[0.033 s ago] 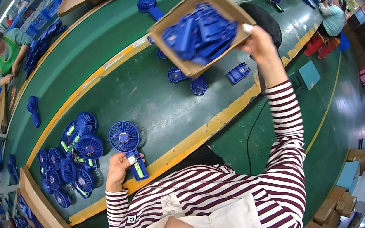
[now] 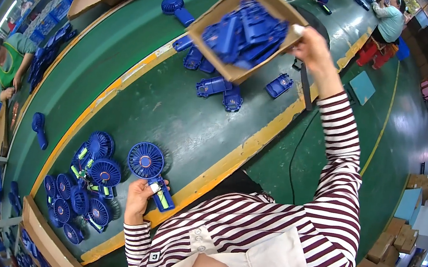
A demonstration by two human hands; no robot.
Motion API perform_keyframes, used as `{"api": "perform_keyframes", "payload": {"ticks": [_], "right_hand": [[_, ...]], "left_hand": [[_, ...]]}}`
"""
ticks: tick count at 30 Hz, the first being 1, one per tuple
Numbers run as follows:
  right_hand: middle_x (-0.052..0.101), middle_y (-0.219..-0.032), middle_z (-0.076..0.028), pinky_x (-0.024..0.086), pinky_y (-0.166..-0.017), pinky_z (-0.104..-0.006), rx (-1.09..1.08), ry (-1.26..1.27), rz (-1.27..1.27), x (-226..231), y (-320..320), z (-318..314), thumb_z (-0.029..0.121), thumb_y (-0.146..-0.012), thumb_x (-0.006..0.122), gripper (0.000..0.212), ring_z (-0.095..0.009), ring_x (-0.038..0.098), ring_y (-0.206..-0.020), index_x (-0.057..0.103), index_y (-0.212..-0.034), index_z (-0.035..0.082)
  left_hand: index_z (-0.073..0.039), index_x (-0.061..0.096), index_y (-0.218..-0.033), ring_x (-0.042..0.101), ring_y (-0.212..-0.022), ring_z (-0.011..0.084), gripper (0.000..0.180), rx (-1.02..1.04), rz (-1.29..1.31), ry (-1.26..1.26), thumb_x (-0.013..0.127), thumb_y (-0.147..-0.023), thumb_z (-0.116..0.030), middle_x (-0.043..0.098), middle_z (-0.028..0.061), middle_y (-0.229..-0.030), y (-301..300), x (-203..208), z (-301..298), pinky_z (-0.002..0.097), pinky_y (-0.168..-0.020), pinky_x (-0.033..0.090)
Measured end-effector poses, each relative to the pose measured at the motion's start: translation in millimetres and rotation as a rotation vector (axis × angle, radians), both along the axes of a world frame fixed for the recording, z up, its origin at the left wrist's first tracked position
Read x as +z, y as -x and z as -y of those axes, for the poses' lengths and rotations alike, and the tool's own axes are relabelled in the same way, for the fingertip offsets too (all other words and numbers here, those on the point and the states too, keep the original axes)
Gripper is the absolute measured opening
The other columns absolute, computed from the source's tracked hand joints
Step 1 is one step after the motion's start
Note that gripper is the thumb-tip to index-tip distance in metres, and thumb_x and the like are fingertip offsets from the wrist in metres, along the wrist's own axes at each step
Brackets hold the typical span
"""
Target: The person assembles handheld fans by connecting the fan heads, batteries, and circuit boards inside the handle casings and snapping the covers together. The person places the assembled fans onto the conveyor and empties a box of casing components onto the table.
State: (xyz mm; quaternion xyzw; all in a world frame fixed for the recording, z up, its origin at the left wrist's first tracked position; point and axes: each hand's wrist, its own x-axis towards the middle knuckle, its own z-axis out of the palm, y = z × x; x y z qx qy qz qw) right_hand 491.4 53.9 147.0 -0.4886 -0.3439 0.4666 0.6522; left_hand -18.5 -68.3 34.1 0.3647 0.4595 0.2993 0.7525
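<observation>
My right hand [image 2: 312, 52] grips the right rim of a cardboard box [image 2: 273, 3], holding it tilted above the far part of the table. Blue plastic casings [image 2: 247, 33] fill the box. Several loose casings [image 2: 213, 86] lie on the table below it, and one casing [image 2: 278, 85] lies apart to the right. Near the table's front edge, my left hand [image 2: 139, 199] is closed around the handle of a blue handheld fan [image 2: 146, 161]. That handle is uncovered, showing a light-green cell inside. White covers show on both thumbs. Left of this hand sits a pile of similar fans [image 2: 80, 200].
A green conveyor belt [image 2: 94, 65] runs behind the yellow-edged table, carrying a fan [image 2: 173, 7] and another fan [image 2: 38, 128]. Co-workers [image 2: 11, 66] are at the far left and far right. A stool [image 2: 361, 88] and stacked cartons [image 2: 379, 266] stand at right.
The box has shifted slightly up and to the right with my right hand, uncovering more casings on the table beneath. My left hand and its fan have stayed in place.
</observation>
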Motion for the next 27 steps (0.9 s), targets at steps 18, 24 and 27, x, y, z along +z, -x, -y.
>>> {"api": "perform_keyframes", "payload": {"ticks": [18, 24, 27], "right_hand": [[0.047, -0.113, -0.017, 0.047, -0.081, -0.0401, -0.633, -0.074, 1.582, 15, 27, -33, 0.032, -0.065, 0.072, 0.068, -0.032, 0.055, -0.098, 0.045, -0.122, 0.006], [0.048, -0.113, -0.013, 0.048, -0.078, -0.0378, -0.652, -0.187, 1.625, 21, 48, -22, 0.028, -0.065, 0.072, 0.064, -0.03, 0.056, -0.095, 0.048, -0.12, 0.007], [0.048, -0.112, -0.013, 0.049, -0.076, -0.0379, -0.673, -0.255, 1.657, 32, 54, -13, 0.029, -0.064, 0.074, 0.065, -0.03, 0.056, -0.094, 0.047, -0.119, 0.008]], "left_hand": [[0.007, 0.055, -0.102, 0.063, -0.084, 0.0243, 0.023, -0.048, 0.09, -0.037, 0.057, -0.08, 0.0, 0.062, 0.0188, -0.097, 6, -7, -1, 0.0358, -0.075, 0.053], [0.007, 0.052, -0.106, 0.063, -0.083, 0.0279, 0.032, -0.064, 0.077, -0.04, 0.061, -0.078, -0.006, 0.061, 0.0214, -0.098, 9, -9, -1, 0.038, -0.076, 0.052], [0.007, 0.054, -0.103, 0.063, -0.084, 0.0247, 0.024, -0.063, 0.125, -0.054, 0.057, -0.081, -0.001, 0.062, 0.019, -0.098, 9, -7, -2, 0.0358, -0.076, 0.052]]}}
